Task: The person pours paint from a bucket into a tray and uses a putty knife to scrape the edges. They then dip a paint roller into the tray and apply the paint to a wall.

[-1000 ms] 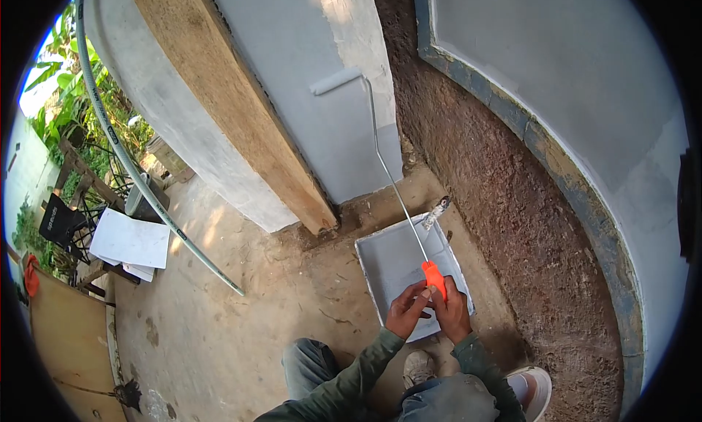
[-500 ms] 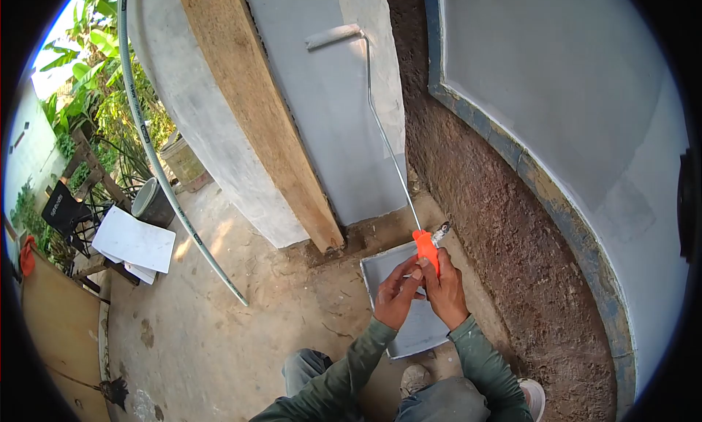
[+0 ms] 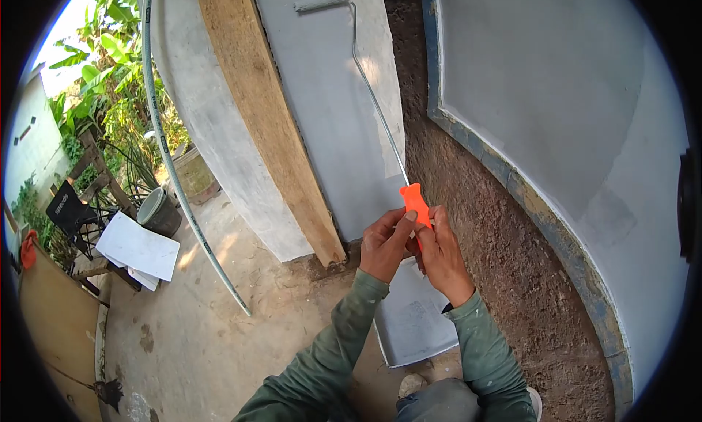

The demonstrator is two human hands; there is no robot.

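A paint roller [image 3: 322, 3] rests against the pale wall [image 3: 322, 93], at the top end of a long bent metal rod. Its orange handle [image 3: 414, 201] is gripped by my left hand [image 3: 385, 246] and, on the other side, by my right hand [image 3: 445, 260]. The fingers of both hands are wrapped round the handle, close together. Below them a paint tray [image 3: 417, 323] lies on the ground, its upper part hidden behind my hands.
A wooden plank [image 3: 267, 130] leans along the wall. A hose [image 3: 172, 170] hangs at the left. Farther left are a bucket [image 3: 159, 211], white sheets [image 3: 139, 246] and a black chair [image 3: 69, 208]. A rough brown ledge [image 3: 504, 254] runs at the right.
Both hands have moved up with the handle, and the roller has gone higher on the wall. More of the tray's lower part shows beneath my hands.
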